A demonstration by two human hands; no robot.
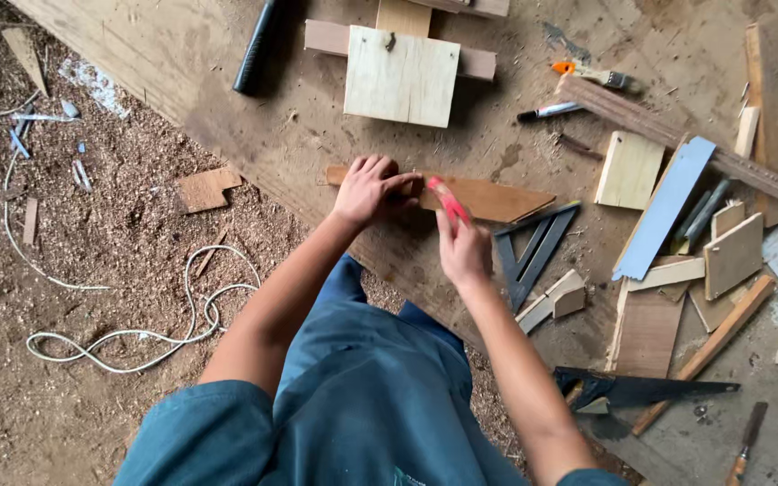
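Two hands: left (366,189) pins tapered plywood strip (488,198), right (463,252) holds red pencil (447,202)

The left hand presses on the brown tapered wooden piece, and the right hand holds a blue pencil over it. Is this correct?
Not quite. In the head view, the right hand holds a red pencil, not blue. The left hand does press on the brown tapered wooden piece.
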